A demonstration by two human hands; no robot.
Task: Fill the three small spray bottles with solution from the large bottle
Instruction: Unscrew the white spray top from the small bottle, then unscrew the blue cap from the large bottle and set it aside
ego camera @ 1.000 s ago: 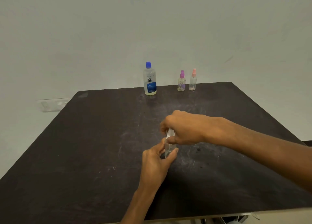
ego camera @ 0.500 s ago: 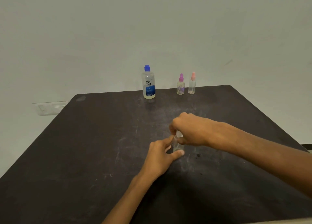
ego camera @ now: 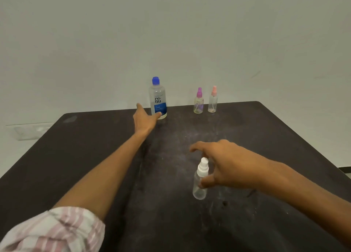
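Left hand (ego camera: 145, 118) has let go of the white-capped spray bottle (ego camera: 200, 181), now reaching, fingers spread, at the large bottle (ego camera: 158, 99). Right hand (ego camera: 224, 166) loosely open beside the sprayer. Pouring likely next.

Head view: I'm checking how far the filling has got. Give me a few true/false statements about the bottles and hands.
1. The large bottle still has its blue cap on. True.
2. The left hand holds the white-top bottle. False: it reaches to the large bottle.
3. Pink-top bottle and purple-top bottle stand at the table's far edge. True.
4. The white-top bottle lies on its side. False: it stands upright by the right hand.
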